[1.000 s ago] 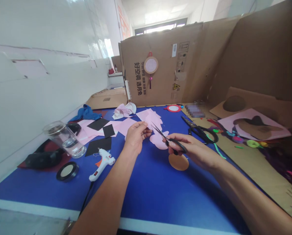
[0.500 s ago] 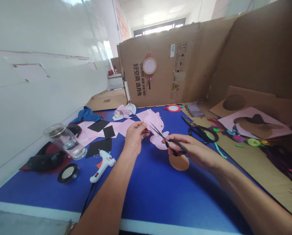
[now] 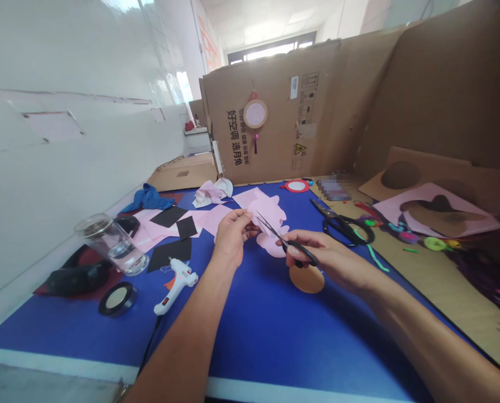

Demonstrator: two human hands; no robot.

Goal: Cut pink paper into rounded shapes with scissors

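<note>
My left hand (image 3: 232, 234) pinches the left edge of a pink paper cutout (image 3: 270, 208) with a wavy outline, held above the table. In my right hand (image 3: 315, 251) are black-handled scissors (image 3: 301, 253), their blades reaching left against the paper near my left fingertips. The blades look nearly closed. Below the held paper another rounded pink piece (image 3: 270, 245) shows, partly covered by it. A tan oval disc (image 3: 307, 279) lies on the blue table (image 3: 267, 336) under my right hand.
Left of my arm are a white glue gun (image 3: 177, 285), a tape roll (image 3: 118, 298), a glass jar of water (image 3: 116, 246) and black squares (image 3: 161, 254). Large black-handled shears (image 3: 342, 221) lie to the right, beside craft scraps. A cardboard wall (image 3: 275, 123) stands at the back.
The scissor blades have closed a little, and the pink cutout has turned slightly in my left hand. Both hands stay in nearly the same place.
</note>
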